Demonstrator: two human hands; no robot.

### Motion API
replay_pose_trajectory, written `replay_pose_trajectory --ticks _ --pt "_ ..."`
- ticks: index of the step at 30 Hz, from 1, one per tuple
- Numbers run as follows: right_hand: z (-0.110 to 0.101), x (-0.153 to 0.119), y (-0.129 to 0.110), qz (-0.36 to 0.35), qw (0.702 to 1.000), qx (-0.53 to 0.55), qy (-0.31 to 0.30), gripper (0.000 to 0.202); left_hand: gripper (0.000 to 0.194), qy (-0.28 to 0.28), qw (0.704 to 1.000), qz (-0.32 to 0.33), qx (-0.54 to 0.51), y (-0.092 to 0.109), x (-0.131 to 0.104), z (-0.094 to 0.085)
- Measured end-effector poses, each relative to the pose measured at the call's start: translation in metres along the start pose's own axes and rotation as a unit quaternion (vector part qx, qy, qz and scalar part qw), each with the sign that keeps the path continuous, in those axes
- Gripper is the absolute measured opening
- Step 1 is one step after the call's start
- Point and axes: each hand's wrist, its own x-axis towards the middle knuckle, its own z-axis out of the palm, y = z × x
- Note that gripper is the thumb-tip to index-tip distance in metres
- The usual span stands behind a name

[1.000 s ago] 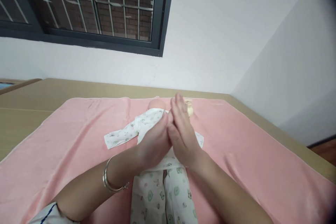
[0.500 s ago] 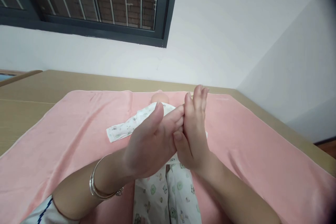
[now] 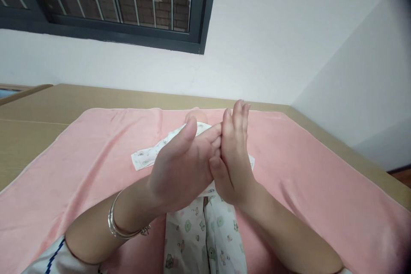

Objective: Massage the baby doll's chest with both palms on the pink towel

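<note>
My left hand (image 3: 184,169) is held out palm up and turned inward, its thumb raised and fingers extended. Its fingertips touch the palm of my right hand (image 3: 236,158), which stands upright with fingers straight and together. Nothing shows between the two hands. Beneath them lies a baby-sized figure in a white printed top (image 3: 146,157) with its sleeves spread, and matching printed trousers (image 3: 188,239). The rounded, skin-coloured head (image 3: 199,116) just shows past my hands. My hands hide most of its torso. Whether it is a doll cannot be made out.
A pink blanket (image 3: 308,188) lies under the figure on a wooden surface (image 3: 86,96). Behind it rises a white wall (image 3: 257,43) with a dark-framed, barred window (image 3: 128,30) at upper left. Silver bangles (image 3: 117,224) circle my left wrist.
Both hands have shifted slightly left and up in the picture, still touching in the same pose. The view has tilted a little; the clothed figure has stayed in place.
</note>
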Motion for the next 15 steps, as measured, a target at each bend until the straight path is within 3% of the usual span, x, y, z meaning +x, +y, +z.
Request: replay_pose_trajectory --ticks 7,15 --pt "0.012 -0.027 -0.038 -0.113 0.989 0.032 -0.088 0.104 0.077 0.125 0.984 0.104 0.07 0.015 -0.002 -0.001" --pt "0.007 -0.031 -0.042 -0.127 0.984 0.024 -0.121 0.104 0.07 0.158 0.967 0.143 0.141 0.012 -0.004 0.001"
